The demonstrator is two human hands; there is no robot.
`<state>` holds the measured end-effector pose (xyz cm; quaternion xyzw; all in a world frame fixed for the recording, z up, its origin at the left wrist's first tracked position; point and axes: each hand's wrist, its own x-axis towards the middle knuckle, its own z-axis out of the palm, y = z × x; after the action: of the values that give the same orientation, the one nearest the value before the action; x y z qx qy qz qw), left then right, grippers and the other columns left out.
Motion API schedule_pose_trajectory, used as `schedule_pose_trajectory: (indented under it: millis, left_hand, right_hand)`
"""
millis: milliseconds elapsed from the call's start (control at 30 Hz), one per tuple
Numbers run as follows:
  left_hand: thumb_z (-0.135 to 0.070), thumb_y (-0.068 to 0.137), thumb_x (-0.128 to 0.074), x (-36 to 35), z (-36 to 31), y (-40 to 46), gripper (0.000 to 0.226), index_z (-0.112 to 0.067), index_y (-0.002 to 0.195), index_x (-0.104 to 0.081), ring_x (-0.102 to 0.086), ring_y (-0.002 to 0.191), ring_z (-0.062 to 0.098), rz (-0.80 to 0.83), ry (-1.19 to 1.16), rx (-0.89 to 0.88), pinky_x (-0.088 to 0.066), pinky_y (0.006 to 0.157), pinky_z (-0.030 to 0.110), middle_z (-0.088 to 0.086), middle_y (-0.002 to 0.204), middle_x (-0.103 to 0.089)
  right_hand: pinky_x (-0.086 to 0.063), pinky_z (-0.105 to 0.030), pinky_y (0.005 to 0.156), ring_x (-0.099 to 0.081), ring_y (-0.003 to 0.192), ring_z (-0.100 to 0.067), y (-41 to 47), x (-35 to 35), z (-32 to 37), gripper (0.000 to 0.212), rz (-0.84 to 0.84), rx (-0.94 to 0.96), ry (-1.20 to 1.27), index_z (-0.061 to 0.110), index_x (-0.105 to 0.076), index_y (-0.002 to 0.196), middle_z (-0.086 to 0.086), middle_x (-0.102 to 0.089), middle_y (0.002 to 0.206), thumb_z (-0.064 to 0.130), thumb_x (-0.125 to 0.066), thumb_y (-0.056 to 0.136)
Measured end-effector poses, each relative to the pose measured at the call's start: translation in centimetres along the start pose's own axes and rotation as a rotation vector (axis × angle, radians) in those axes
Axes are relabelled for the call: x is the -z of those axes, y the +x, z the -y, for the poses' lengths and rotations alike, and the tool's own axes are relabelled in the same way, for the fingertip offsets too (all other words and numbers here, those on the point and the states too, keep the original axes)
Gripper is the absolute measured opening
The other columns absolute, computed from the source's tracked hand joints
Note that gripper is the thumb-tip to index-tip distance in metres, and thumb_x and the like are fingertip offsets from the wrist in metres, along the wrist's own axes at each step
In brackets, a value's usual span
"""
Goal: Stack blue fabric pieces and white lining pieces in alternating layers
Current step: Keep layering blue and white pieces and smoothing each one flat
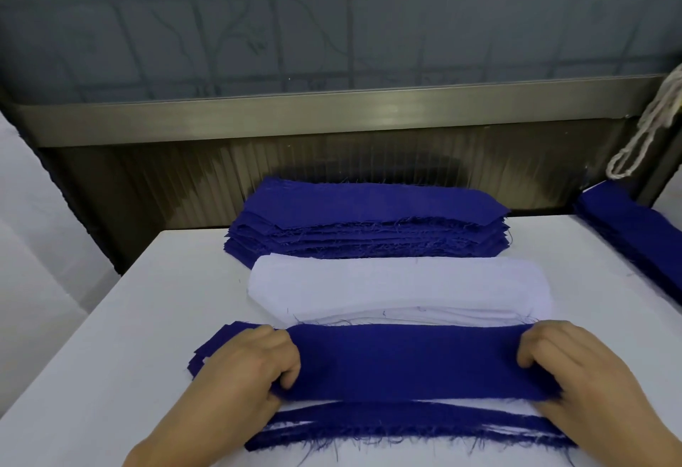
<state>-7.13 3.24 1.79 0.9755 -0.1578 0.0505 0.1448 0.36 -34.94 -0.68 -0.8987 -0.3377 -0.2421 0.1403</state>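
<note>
Low in the frame, the left hand (241,367) and right hand (579,374) each gripped an end of a blue fabric piece (409,359), held flat over the alternating stack (406,426) on the white tabletop (129,319). Just above lay the white lining pile (398,285); above that, the blue pile (369,219).

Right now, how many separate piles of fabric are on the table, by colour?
Blue-only piles: 2, the far stack and the right-edge stack
White lining piles: 1
Mixed blue-and-white stack under both hands: 1
Total: 4
</note>
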Motion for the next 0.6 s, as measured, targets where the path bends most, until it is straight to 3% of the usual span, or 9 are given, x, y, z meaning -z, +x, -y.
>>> schedule_pose_trajectory:
  millis: [100, 233, 367, 500, 600]
  left_hand:
    - [-0.005, 0.059, -0.054, -0.18, 0.07, -0.04, 0.03, -0.03, 0.066, -0.039, -0.041, 0.074, 0.001, 0.043, 0.004, 0.034, -0.036, 0.066, 0.018, -0.015, 0.073, -0.049]
    - [-0.011, 0.066, -0.056, 0.04, 0.0, -0.15, 0.027, -0.032, 0.07, -0.04, -0.043, 0.079, 0.001, 0.096, 0.011, 0.067, -0.04, 0.07, 0.02, -0.015, 0.081, -0.049]
    - [-0.017, 0.073, -0.058, -0.03, -0.05, -0.18, 0.023, -0.034, 0.077, -0.043, -0.044, 0.081, -0.003, 0.135, 0.033, 0.069, -0.037, 0.07, 0.012, -0.02, 0.087, -0.049]
    - [-0.024, 0.07, -0.056, -0.11, 0.21, -0.43, 0.023, -0.039, 0.082, -0.046, -0.045, 0.086, -0.006, 0.13, -0.009, 0.07, -0.037, 0.075, 0.01, -0.025, 0.091, -0.049]
    - [-0.027, 0.066, -0.054, 0.02, 0.43, -0.49, 0.025, -0.042, 0.085, -0.046, -0.044, 0.094, -0.005, 0.108, -0.02, 0.057, -0.038, 0.085, 0.014, -0.028, 0.097, -0.048]
  right_hand:
    - [-0.037, -0.02, 0.07, -0.047, 0.079, -0.013, 0.05, -0.02, -0.09, 0.068, 0.014, 0.024, 0.02, 0.022, -0.053, 0.078, 0.003, -0.061, 0.078, -0.014, -0.069, 0.023]
    - [-0.037, -0.019, 0.068, -0.045, 0.077, -0.01, 0.1, -0.03, -0.12, 0.053, 0.041, 0.015, 0.005, 0.014, -0.061, 0.066, 0.005, -0.06, 0.078, -0.011, -0.071, 0.02]
    - [-0.037, -0.02, 0.068, -0.046, 0.078, -0.01, -0.01, -0.02, -0.22, 0.048, 0.042, -0.002, 0.012, 0.014, -0.06, 0.065, 0.006, -0.06, 0.079, -0.008, -0.07, 0.023]
    - [-0.038, -0.021, 0.069, -0.047, 0.077, -0.011, 0.08, 0.19, 0.04, 0.014, -0.018, 0.024, 0.023, 0.015, -0.058, 0.066, 0.008, -0.059, 0.08, 0.014, -0.054, 0.053]
    - [-0.039, -0.023, 0.07, -0.05, 0.075, -0.014, 0.06, 0.18, 0.14, 0.014, -0.012, 0.025, 0.023, 0.015, -0.059, 0.067, 0.008, -0.059, 0.08, 0.022, -0.049, 0.061]
